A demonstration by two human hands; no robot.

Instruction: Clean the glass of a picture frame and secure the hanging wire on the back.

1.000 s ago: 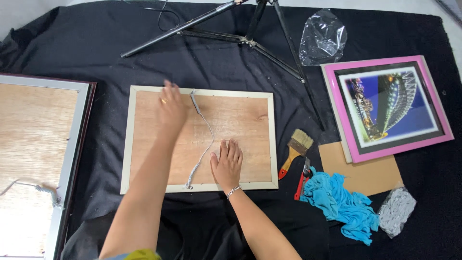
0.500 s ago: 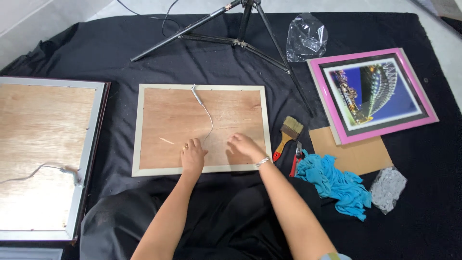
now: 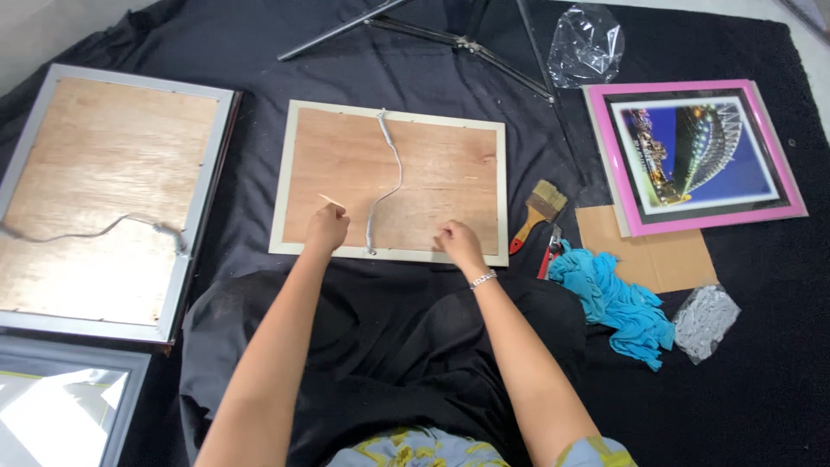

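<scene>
On a black cloth (image 3: 415, 69) spread over the floor lies a picture frame (image 3: 393, 182), face down, with its plywood backing up and a pale rim around it; everything else is placed from this frame. A grey hanging cord (image 3: 386, 177) runs in a loose curve from the far edge of the frame to its near edge. The left hand (image 3: 327, 228) rests on the near-left part of the backing, fingers curled in, close to a small pale sliver (image 3: 331, 201) that lies on the wood; whether it pinches anything cannot be told. The right hand (image 3: 458, 243) sits at the near edge of the frame, right of the cord's lower end, fingers bent down onto the rim; it grips nothing that can be made out.

Left of the frame, well apart, lies a larger silver-rimmed frame (image 3: 104, 199), also back up, with its own cord. Right of the frame, just beside its near corner, lie a paintbrush (image 3: 536, 212) with a red and yellow handle and a red-handled tool (image 3: 548, 251). Farther right are a turquoise rag (image 3: 618, 303), a piece of brown cardboard (image 3: 657, 255), and a pink-framed picture (image 3: 696, 156) face up. Beyond the frame's far edge stand black tripod legs (image 3: 432, 35) and a crumpled clear plastic bag (image 3: 588, 43).
</scene>
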